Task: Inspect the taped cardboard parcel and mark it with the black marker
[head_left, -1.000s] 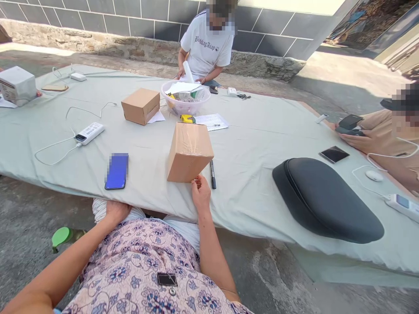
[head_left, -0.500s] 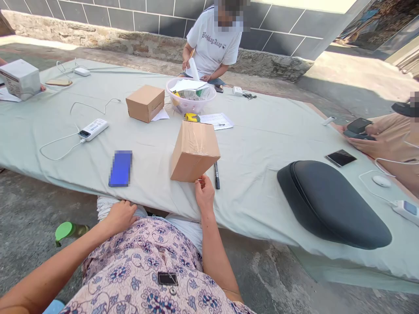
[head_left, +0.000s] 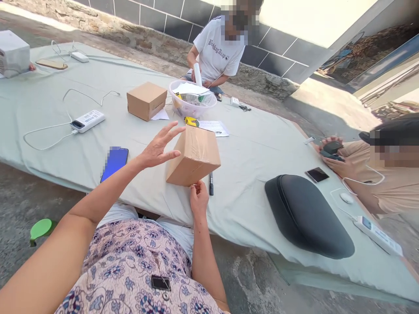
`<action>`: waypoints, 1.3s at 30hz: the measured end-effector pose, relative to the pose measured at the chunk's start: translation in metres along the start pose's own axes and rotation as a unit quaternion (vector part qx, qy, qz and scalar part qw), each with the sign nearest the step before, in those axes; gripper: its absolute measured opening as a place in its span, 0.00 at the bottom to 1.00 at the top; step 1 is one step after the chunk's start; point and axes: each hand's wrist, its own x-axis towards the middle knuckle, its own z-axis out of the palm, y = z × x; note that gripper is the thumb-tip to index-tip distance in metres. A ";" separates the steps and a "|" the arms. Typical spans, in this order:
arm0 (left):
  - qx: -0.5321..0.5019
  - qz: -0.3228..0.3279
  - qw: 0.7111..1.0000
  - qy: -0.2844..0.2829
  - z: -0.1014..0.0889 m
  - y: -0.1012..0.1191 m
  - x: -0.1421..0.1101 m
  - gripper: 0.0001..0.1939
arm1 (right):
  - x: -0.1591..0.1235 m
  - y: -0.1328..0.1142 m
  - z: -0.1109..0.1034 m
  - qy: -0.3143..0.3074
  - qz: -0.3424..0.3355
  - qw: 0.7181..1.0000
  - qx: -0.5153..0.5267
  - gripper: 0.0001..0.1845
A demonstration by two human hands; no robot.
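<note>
A taped brown cardboard box (head_left: 196, 152) stands on the pale green table cloth (head_left: 255, 148) just in front of me. My right hand (head_left: 198, 197) is at the box's near bottom corner, fingers pinched together against it. My left hand (head_left: 160, 146) hovers by the box's left side with fingers spread, holding nothing. A black pen (head_left: 211, 183) lies right of the box. A blue phone (head_left: 114, 162) lies to the left.
A second cardboard box (head_left: 146, 100), a clear bowl of items (head_left: 192, 102), a yellow tape measure (head_left: 191, 121), a printed sheet (head_left: 214, 127) and a power bank with cable (head_left: 87, 121) lie further back. A black padded case (head_left: 307, 216) sits right. Two other people sit at the table.
My left hand rose from my lap up to the left side of the box, fingers spread. My right hand stayed at the box's near corner. The view swung slightly.
</note>
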 end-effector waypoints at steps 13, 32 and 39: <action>-0.032 -0.055 0.997 -0.033 0.021 -0.001 0.027 0.40 | 0.000 -0.003 -0.001 0.018 0.003 1.000 -0.001 0.18; 0.244 -0.104 0.945 0.194 0.048 0.069 -0.046 0.28 | -0.001 -0.113 -0.035 0.135 -0.197 0.966 0.094 0.27; 0.234 -0.099 0.946 0.200 0.062 0.070 -0.051 0.29 | -0.007 -0.148 -0.017 0.165 -0.246 0.953 -0.060 0.16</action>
